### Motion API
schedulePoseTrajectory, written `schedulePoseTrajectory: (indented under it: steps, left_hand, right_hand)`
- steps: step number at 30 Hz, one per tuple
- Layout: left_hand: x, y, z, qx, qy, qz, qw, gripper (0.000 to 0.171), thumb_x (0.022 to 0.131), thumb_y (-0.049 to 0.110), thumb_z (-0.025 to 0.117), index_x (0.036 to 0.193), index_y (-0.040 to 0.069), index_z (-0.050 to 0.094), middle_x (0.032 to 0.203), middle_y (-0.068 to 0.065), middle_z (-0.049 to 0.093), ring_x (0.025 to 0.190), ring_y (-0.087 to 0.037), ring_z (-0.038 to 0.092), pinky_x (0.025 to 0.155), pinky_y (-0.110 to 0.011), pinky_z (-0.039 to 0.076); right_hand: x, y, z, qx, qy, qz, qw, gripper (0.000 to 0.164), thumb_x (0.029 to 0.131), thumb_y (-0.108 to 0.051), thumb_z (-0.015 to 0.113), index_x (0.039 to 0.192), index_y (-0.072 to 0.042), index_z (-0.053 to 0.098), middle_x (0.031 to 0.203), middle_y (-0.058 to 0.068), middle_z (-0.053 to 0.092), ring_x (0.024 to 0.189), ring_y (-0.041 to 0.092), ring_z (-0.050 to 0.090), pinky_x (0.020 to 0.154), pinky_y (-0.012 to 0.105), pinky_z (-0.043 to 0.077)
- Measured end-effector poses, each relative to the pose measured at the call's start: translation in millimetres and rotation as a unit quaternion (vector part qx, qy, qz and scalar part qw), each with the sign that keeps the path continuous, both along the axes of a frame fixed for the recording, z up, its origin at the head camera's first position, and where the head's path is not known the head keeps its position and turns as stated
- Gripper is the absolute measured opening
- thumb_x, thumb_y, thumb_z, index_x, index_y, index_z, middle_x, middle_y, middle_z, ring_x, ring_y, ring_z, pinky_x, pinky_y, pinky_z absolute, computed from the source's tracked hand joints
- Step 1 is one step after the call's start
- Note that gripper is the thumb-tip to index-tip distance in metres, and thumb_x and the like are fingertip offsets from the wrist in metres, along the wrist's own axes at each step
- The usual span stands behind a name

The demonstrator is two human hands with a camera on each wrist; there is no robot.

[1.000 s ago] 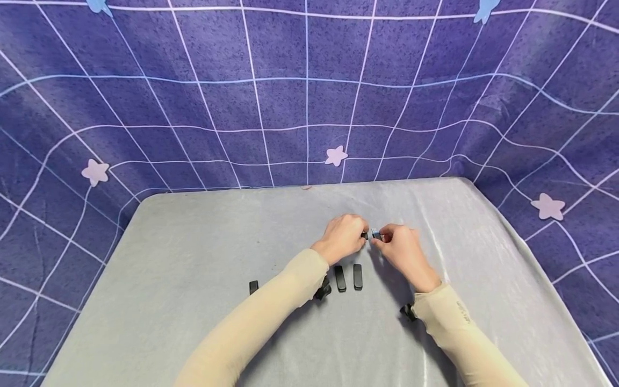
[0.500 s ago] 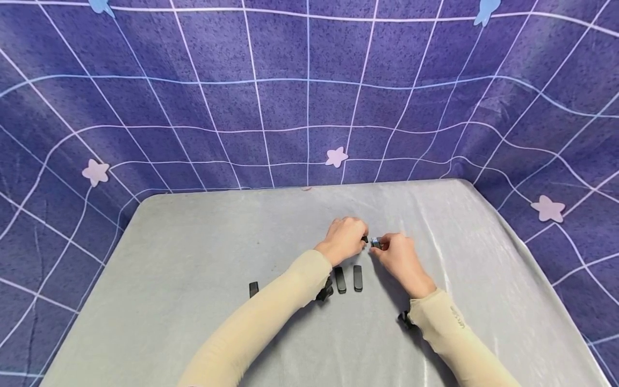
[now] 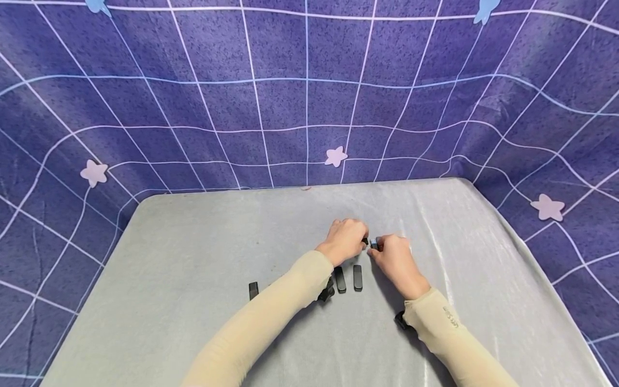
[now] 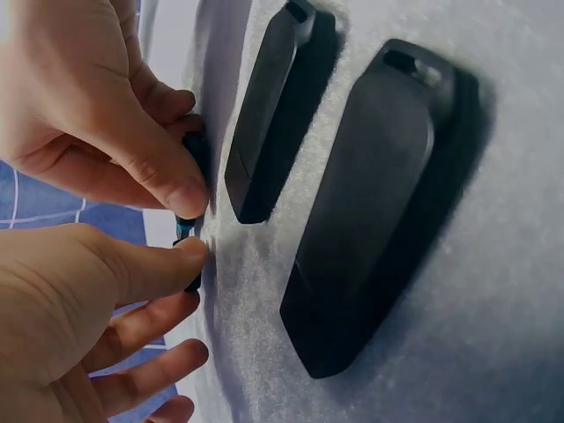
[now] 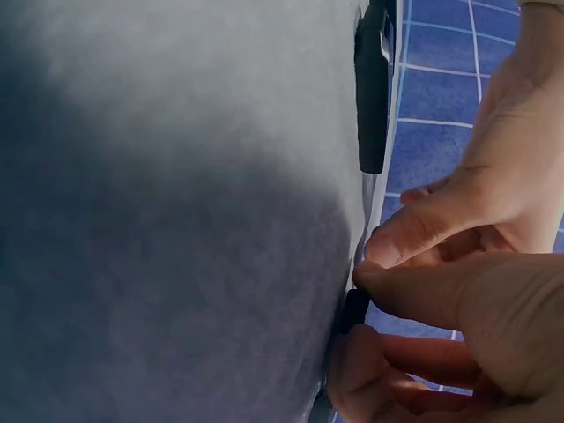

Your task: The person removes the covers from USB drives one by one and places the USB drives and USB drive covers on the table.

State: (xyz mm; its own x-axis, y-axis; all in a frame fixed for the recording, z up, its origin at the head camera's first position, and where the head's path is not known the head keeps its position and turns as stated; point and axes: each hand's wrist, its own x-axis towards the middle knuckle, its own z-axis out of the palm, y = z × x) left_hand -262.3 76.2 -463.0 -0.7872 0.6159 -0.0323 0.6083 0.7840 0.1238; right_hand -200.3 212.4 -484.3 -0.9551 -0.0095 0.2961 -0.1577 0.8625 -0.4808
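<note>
In the head view my left hand (image 3: 346,239) pinches a small black cap (image 3: 365,241) between thumb and fingers. Facing it, my right hand (image 3: 397,264) grips a black USB flash drive (image 3: 374,245) whose bluish plug end points left toward the cap. The left wrist view shows the plug end (image 4: 183,231) between the two thumbs, very close to the black piece (image 4: 194,284) in my left fingers. Most of the drive is hidden by my right fingers. From the right wrist, part of the black drive (image 5: 355,308) shows between right thumb and fingers, with both hands' fingertips close together.
Two black stick-shaped pieces (image 4: 366,211), each with a loop hole at one end, lie side by side on the grey cloth-covered table (image 3: 203,236). Another black piece (image 3: 253,289) lies beside my left sleeve. A purple grid-patterned cloth (image 3: 290,107) hangs behind.
My right hand has moved a little left and toward me, bringing the flash drive's plug end closer to the cap. My left hand has shifted only slightly.
</note>
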Motion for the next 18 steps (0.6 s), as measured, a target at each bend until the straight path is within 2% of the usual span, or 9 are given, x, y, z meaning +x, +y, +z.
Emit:
schedulePoseTrajectory:
  steps: [10,18]
  left_hand:
    - [0.0,2.0,-0.7,0.006,-0.013,0.005,0.9999,0.008,0.090,0.028,0.070,0.097,0.023,0.071,0.096,0.005,0.069,0.086,-0.016,0.061,0.076,-0.037,0.044]
    - [-1.3,3.1,-3.9,0.004,-0.009,0.005,0.9999,0.008,0.090,0.028,0.070,0.096,0.023,0.071,0.094,0.006,0.069,0.085,-0.016,0.061,0.075,-0.037,0.044]
  right_hand:
    - [0.0,-0.6,1.9,0.004,-0.001,-0.003,1.000,0.037,0.074,-0.011,0.079,0.051,-0.013,0.050,0.047,-0.003,0.047,0.047,0.018,0.043,0.046,0.034,0.039]
    - [0.3,-0.9,2.3,0.005,-0.006,-0.005,1.000,0.039,0.073,-0.011,0.079,0.051,-0.013,0.048,0.047,-0.002,0.046,0.048,0.021,0.043,0.047,0.036,0.040]
